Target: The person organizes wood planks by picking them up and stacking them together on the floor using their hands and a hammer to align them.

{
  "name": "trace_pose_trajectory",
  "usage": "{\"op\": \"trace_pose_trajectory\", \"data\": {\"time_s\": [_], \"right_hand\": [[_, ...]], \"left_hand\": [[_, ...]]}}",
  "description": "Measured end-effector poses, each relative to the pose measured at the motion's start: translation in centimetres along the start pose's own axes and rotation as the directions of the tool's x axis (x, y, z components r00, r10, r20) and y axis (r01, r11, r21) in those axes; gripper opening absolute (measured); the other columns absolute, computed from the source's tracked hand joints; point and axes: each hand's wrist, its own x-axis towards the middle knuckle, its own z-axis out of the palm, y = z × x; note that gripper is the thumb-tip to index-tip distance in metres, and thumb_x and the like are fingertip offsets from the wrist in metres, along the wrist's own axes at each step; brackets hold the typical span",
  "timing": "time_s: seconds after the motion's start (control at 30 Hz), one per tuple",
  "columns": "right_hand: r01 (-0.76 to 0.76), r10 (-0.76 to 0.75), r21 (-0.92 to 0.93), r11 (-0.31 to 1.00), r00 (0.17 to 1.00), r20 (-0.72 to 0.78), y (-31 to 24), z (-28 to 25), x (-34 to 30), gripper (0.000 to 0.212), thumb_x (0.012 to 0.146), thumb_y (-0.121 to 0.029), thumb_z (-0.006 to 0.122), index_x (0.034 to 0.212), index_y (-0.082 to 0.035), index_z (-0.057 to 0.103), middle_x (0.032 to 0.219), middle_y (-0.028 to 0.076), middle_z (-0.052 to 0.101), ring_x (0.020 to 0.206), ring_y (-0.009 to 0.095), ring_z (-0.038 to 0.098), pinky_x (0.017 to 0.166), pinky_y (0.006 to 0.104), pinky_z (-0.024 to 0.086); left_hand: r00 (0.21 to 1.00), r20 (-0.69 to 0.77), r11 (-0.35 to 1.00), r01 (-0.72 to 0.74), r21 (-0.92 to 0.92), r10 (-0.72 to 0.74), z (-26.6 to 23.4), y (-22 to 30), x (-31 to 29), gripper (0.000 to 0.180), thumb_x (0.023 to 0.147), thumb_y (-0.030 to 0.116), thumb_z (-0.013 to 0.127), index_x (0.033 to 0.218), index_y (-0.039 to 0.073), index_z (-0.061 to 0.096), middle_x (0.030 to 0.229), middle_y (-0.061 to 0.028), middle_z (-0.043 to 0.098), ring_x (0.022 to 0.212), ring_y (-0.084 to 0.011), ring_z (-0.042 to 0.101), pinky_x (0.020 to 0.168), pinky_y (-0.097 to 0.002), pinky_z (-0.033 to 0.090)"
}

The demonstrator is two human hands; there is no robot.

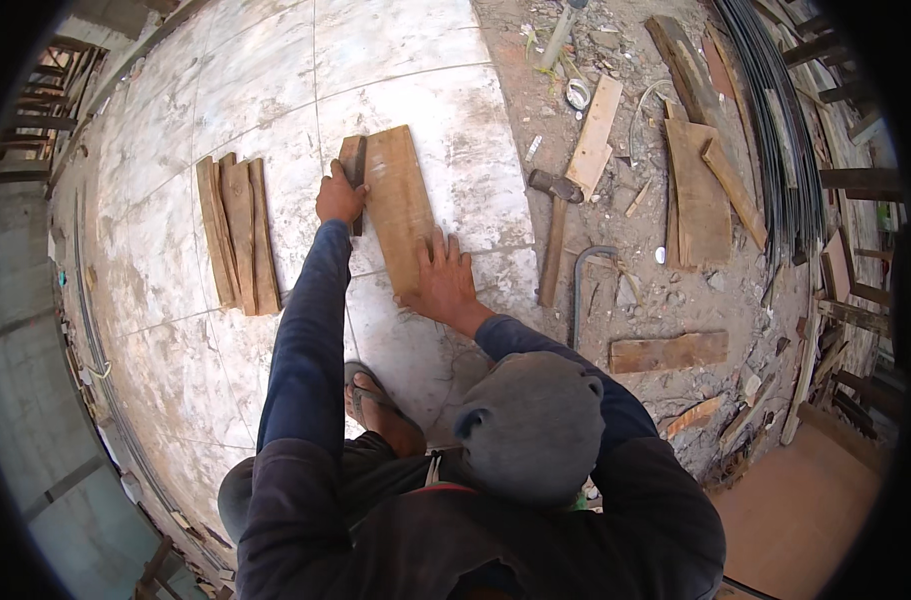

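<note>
My left hand (pixel 341 197) is closed round a short, dark, narrow wood strip (pixel 352 158), which lies along the left edge of a wider brown wooden plank (pixel 395 190). At the plank's near end my right hand (pixel 443 281) grips it, fingers over its right side and thumb at the near left corner. Both pieces are over the pale, stained tile floor (pixel 415 90). To the left of my left hand, several narrow wood strips (pixel 239 235) lie side by side.
A hammer (pixel 554 235) lies right of the tiles, beside a curved grey metal bar (pixel 578 290). Beyond are loose boards (pixel 699 195), a short plank (pixel 668 352), a pale wood piece (pixel 594 135), a tape roll (pixel 577 94) and long dark rods (pixel 775 130). Rubble covers the dirt there.
</note>
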Motion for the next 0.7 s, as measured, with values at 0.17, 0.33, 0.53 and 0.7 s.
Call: {"op": "trace_pose_trajectory", "data": {"time_s": [0.17, 0.33, 0.53, 0.7], "right_hand": [[-0.079, 0.093, 0.155, 0.985, 0.992, -0.084, -0.8, 2.0, 1.4, 0.111, 0.065, -0.049, 0.082, 0.146, 0.007, 0.031, 0.153, 0.034, 0.021, 0.141, 0.051, 0.023, 0.109, 0.0563, 0.028], [-0.178, 0.193, 0.175, 0.968, 0.978, -0.073, -0.4, 2.8, 2.2, 0.116, 0.058, -0.036, 0.085, 0.15, 0.002, 0.024, 0.156, 0.032, 0.015, 0.141, 0.049, 0.023, 0.109, 0.0562, 0.027], [-0.289, 0.316, 0.228, 0.93, 0.944, -0.094, 4.4, -0.5, 0.4, 0.108, 0.055, -0.03, 0.083, 0.148, -0.004, 0.032, 0.155, 0.03, 0.018, 0.139, 0.047, 0.027, 0.111, 0.056, 0.028], [-0.219, 0.315, 0.37, 0.903, 0.923, -0.221, 4.9, -0.1, -0.8, 0.1, 0.058, -0.03, 0.077, 0.147, -0.008, 0.036, 0.149, 0.031, 0.026, 0.135, 0.05, 0.029, 0.106, 0.0595, 0.031]], "left_hand": [[1.0, 0.026, 0.977, -0.006, -0.211, 0.012, 0.8, -2.0, -2.2, 0.084, 0.077, 0.034, 0.079, 0.138, -0.007, 0.038, 0.121, -0.0311, 0.059, 0.105, -0.0449, 0.062, 0.089, -0.0465, 0.052], [0.993, -0.109, 0.976, -0.073, -0.206, 0.051, 1.7, -2.4, -4.9, 0.091, 0.075, 0.031, 0.081, 0.145, -0.004, 0.035, 0.12, -0.0299, 0.06, 0.11, -0.0423, 0.062, 0.095, -0.0451, 0.05], [0.988, -0.062, 0.97, -0.149, -0.19, 0.14, 1.8, -0.3, -6.5, 0.094, 0.074, 0.036, 0.082, 0.148, 0.001, 0.036, 0.123, -0.0255, 0.058, 0.111, -0.0406, 0.06, 0.094, -0.0453, 0.05], [0.952, -0.236, 0.884, -0.274, -0.379, 0.194, 5.6, 1.3, -8.0, 0.077, 0.085, 0.035, 0.07, 0.149, 0.005, 0.038, 0.108, -0.0224, 0.057, 0.095, -0.0393, 0.06, 0.083, -0.0453, 0.05]]}}
